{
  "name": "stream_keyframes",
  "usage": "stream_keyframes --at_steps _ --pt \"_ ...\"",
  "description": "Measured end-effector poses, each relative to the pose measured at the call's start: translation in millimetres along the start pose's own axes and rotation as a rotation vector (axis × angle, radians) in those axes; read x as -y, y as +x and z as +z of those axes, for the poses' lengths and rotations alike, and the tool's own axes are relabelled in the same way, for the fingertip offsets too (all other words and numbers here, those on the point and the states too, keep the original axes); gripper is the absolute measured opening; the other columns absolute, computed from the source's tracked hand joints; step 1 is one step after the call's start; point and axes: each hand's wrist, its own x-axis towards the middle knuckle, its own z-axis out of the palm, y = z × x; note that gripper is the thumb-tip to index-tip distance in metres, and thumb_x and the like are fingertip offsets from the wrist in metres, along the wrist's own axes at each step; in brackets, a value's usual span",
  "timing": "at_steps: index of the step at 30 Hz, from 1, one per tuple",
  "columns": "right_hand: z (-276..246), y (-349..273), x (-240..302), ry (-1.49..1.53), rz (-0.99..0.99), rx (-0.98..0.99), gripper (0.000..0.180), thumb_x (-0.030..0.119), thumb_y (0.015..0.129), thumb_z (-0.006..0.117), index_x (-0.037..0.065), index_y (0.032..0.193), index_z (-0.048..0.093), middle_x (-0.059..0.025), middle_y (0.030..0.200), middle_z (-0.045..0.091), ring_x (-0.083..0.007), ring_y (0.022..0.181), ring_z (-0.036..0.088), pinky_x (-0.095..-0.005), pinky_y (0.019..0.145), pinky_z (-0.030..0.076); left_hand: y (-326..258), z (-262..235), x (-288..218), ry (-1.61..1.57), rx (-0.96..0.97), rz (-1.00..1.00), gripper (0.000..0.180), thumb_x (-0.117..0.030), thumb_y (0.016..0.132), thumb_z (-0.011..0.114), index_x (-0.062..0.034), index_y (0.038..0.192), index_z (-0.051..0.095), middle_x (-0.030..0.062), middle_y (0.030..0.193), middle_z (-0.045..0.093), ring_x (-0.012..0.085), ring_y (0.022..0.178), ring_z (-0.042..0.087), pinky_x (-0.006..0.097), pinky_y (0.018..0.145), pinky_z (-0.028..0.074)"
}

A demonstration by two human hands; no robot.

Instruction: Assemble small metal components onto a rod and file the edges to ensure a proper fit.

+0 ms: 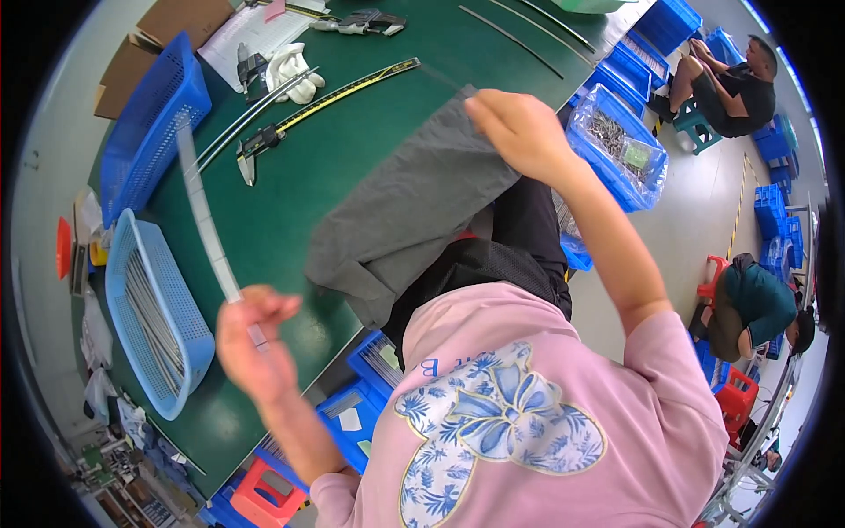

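My left hand [255, 348], a little blurred, is closed around one end of a long, thin, pale strip [204, 216]. Dark cross marks run along the strip, and its far end reaches toward a blue basket. A grey cloth [414, 198] hangs from the closed fingers of my right hand [519, 132] over the table's near edge. Between the hands and the far side, a long caliper [268, 135] with a yellow scale lies on the green table [370, 132]. White gloves [295, 72] rest beside it, partly under thin metal rods [251, 119].
A light blue basket [207, 339] of grey rods stands at the left, near a darker blue basket [141, 167]. Another caliper [361, 24] and papers [255, 44] lie at the back. Blue bins of parts [616, 145] stand right. Two people sit on stools beyond.
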Motion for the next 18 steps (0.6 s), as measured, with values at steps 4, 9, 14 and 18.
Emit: stream_keyframes --at_steps 4,9,14,18 --pt "17 23 -23 0.285 -0.200 0.221 0.034 0.030 0.098 0.045 0.005 0.091 0.066 -0.0071 0.087 0.067 -0.0246 0.088 0.061 -0.0365 0.081 0.046 -3 51 29 -0.021 0.190 -0.041 0.028 -0.021 0.099 0.040 -0.0016 0.082 0.051 0.0203 0.109 0.064 0.0253 0.102 0.061 0.038 0.094 0.046" --pt "45 48 -20 0.586 -0.096 0.236 0.035 0.027 0.099 0.045 0.001 0.088 0.065 -0.0084 0.096 0.068 -0.0202 0.092 0.061 -0.0320 0.087 0.045 -2 42 40 0.436 0.187 0.037 0.035 -0.020 0.100 0.039 0.0060 0.100 0.062 0.0137 0.099 0.064 0.0166 0.086 0.054 0.032 0.092 0.042" --pt "72 68 1 0.737 -0.026 0.282 0.036 0.029 0.097 0.047 0.001 0.087 0.067 -0.0093 0.096 0.070 -0.0196 0.094 0.063 -0.0312 0.089 0.045 0 9 38 0.689 0.158 0.144 0.033 -0.017 0.099 0.040 0.0061 0.102 0.063 0.0130 0.101 0.063 0.0223 0.102 0.059 0.030 0.085 0.042" --pt "55 48 14 0.728 -0.029 0.085 0.034 0.027 0.098 0.046 0.001 0.086 0.064 -0.0062 0.087 0.066 -0.0142 0.083 0.059 -0.0286 0.077 0.045 1 6 28 0.647 0.125 0.183 0.029 -0.015 0.097 0.040 0.0034 0.078 0.051 0.0159 0.102 0.061 0.0273 0.104 0.059 0.033 0.083 0.044"
